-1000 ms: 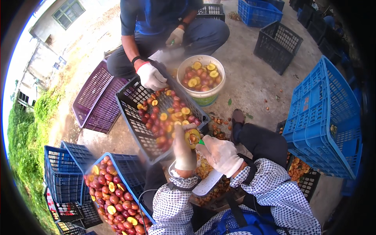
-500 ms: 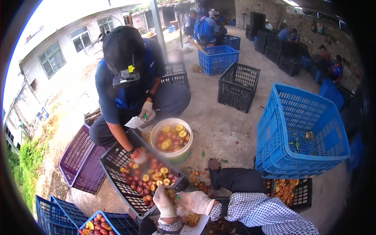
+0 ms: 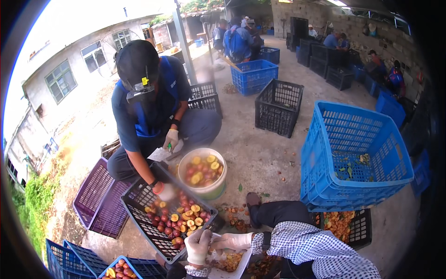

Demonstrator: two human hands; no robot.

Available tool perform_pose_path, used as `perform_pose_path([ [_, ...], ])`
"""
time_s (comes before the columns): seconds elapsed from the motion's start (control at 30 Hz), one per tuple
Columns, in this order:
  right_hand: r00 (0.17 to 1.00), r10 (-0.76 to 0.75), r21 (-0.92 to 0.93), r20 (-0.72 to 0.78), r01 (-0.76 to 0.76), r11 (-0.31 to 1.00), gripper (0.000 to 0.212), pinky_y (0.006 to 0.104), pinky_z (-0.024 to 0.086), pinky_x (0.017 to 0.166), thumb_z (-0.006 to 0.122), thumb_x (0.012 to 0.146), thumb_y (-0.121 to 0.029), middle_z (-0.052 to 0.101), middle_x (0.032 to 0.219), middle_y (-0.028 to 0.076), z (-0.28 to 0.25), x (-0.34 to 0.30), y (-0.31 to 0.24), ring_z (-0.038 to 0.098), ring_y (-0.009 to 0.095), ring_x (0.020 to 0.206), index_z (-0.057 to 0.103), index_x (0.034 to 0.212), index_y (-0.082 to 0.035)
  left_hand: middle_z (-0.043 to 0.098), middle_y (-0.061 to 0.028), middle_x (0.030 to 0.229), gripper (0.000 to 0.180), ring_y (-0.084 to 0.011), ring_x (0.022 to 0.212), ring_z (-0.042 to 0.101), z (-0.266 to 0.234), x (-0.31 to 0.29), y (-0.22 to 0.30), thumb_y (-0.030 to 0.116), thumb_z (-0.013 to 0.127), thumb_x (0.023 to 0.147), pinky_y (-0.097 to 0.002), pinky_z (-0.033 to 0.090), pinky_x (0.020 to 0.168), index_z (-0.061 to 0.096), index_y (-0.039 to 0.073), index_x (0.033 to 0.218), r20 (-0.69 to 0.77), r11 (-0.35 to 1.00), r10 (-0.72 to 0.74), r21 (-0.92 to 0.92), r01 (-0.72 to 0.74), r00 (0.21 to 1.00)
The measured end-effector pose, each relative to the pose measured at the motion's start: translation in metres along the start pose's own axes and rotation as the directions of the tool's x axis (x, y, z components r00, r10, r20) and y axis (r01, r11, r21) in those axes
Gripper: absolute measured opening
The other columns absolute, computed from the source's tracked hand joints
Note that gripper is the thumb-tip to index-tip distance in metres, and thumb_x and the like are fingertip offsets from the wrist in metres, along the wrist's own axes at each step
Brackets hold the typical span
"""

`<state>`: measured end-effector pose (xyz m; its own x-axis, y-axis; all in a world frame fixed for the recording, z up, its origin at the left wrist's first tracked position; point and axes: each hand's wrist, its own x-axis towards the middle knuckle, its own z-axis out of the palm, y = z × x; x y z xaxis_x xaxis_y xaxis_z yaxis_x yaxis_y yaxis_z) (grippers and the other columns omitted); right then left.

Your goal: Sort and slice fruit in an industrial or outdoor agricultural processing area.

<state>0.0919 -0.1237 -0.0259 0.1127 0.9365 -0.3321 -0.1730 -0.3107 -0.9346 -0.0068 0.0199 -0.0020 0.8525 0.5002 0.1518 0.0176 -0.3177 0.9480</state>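
Note:
My left hand (image 3: 198, 248), in a white glove, is closed in front of me, its fingertips meeting those of my right hand. My right hand (image 3: 234, 241), gloved too, is closed; whatever sits between the two hands is hidden by the fingers. Under them is a white tray (image 3: 245, 261) holding orange fruit scraps (image 3: 228, 263). Just beyond, a tilted black crate (image 3: 139, 218) holds red plums (image 3: 167, 225), whole and halved with yellow flesh. A person opposite reaches a gloved hand (image 3: 166, 191) into this crate; their other hand (image 3: 172, 138) holds a green-handled tool and something white.
A white bucket (image 3: 180, 169) of plum halves stands behind the crate. Stacked blue crates (image 3: 316, 153) rise at right, above a black crate with orange scraps (image 3: 338, 223). A purple crate (image 3: 104, 214) lies left. Scraps (image 3: 237, 218) litter the floor by my foot.
The view has shifted slightly. A plum piece in my left hand and a green handle at my right fingers showed before; both are now out of sight. My hands have drawn closer together.

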Motion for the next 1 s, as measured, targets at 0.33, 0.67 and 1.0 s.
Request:
perform_pose_path([
  [0.33, 0.944, -0.166, -0.493, 0.284, 0.292, 0.82, 0.033, 0.0399, 0.052, 0.08, 0.057, 0.097, -0.039, 0.068, 0.095, 0.014, -0.009, -0.009, -0.01, 0.065, 0.03, 0.089, 0.067, 0.109, -0.011, 0.064, -0.0084, 0.085, 0.051, -0.0214, 0.07, 0.063, -0.016, 0.015, 0.003, 0.054, 0.043, 0.102, -0.0251, 0.046, 0.051, 0.062, 0.008, 0.094, 0.169, 0.402, -0.526, -0.814, 0.419, 0.833],
  [0.67, 0.983, -0.177, -0.811, -0.038, 0.073, 0.581, 0.033, 0.05, 0.051, 0.068, 0.065, 0.09, -0.04, 0.067, 0.078, 0.018, 0.002, -0.004, -0.022, 0.066, 0.039, 0.078, 0.068, 0.092, -0.007, 0.066, -0.0094, 0.091, 0.055, -0.0196, 0.078, 0.067, -0.044, -0.002, 0.002, 0.053, 0.038, 0.105, -0.0295, 0.053, 0.062, 0.064, 0.004, 0.108, 0.07, 0.429, -0.44, -0.86, 0.277, 0.896],
  [1.0, 0.978, -0.158, -0.866, -0.137, -0.041, 0.499, 0.034, 0.0478, 0.047, 0.064, 0.07, 0.086, -0.038, 0.064, 0.076, 0.021, 0.008, -0.02, -0.022, 0.062, 0.042, 0.072, 0.063, 0.081, -0.004, 0.062, -0.0113, 0.114, 0.045, -0.0189, 0.096, 0.067, -0.173, -0.054, 0.062, 0.033, 0.057, 0.102, -0.027, 0.056, 0.074, 0.051, 0.001, 0.133, -0.421, 0.754, -0.346, -0.657, -0.018, 0.839],
])
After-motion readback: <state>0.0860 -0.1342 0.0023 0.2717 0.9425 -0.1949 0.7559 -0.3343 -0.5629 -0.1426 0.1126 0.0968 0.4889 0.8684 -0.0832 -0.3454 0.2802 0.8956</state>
